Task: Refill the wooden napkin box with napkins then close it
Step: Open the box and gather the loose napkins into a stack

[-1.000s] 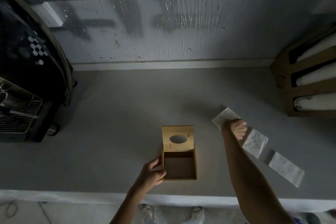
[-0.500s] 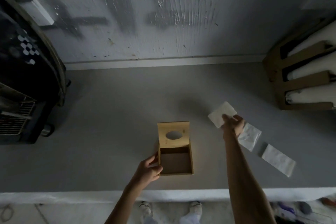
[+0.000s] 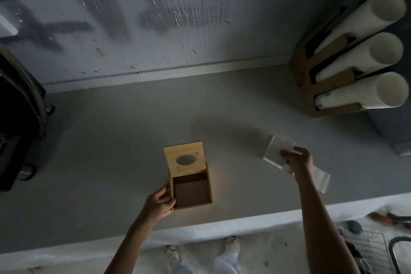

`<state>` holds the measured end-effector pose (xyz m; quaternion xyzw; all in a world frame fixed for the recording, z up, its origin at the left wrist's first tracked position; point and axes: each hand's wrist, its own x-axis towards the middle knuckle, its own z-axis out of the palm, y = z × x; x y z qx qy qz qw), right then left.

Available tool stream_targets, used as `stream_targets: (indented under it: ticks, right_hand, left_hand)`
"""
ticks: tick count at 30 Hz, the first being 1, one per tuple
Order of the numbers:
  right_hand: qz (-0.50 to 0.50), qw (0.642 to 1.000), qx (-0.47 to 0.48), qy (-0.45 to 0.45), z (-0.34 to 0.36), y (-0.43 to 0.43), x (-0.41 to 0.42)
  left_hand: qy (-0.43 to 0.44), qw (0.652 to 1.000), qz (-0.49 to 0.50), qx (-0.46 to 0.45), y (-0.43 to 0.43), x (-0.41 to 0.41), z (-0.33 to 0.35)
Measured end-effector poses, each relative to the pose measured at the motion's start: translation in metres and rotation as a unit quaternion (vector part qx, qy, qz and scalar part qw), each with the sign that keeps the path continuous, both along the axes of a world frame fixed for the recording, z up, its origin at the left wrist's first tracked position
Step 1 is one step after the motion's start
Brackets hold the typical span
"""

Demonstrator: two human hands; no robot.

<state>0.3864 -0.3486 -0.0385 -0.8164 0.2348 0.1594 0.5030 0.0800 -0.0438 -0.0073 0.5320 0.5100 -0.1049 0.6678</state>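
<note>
The wooden box (image 3: 190, 181) sits open and empty on the table (image 3: 106, 140), steadied at its left wall by the left hand (image 3: 159, 203). Right of the box, a light, floppy napkin stack (image 3: 277, 150) is pinched by its near edge in the right hand (image 3: 299, 160).

The left hand (image 3: 160, 203) gripped the open wooden napkin box (image 3: 190, 181) at its left wall. Well to its right, the right hand (image 3: 298, 159) pinched a napkin (image 3: 278, 150).

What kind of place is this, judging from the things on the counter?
Probably a café or drinks counter. A wooden rack on the counter holds three long stacks of paper cups, a dark machine that may be a coffee machine stands at the left, and a wooden napkin box is open for refilling.
</note>
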Motion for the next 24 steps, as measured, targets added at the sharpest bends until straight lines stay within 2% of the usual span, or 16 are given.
stream_targets:
  ticks: [8, 12, 19, 24]
  right_hand:
    - [0.091, 0.982, -0.133, -0.1, 0.001, 0.022, -0.014]
    - [0.082, 0.977, -0.191, -0.053, 0.001, 0.029, -0.013]
    - [0.042, 0.98, -0.195, -0.002, 0.008, 0.038, 0.0]
    - [0.074, 0.994, -0.07, -0.033, 0.021, 0.025, 0.004]
  left_hand:
    - [0.0, 1.0, -0.009, -0.001, -0.002, -0.001, 0.008]
    - [0.003, 1.0, -0.004, -0.001, -0.003, -0.001, 0.008]
    - [0.009, 1.0, -0.004, -0.002, -0.002, 0.0, 0.01]
    - [0.002, 1.0, -0.006, 0.012, -0.004, -0.001, 0.008]
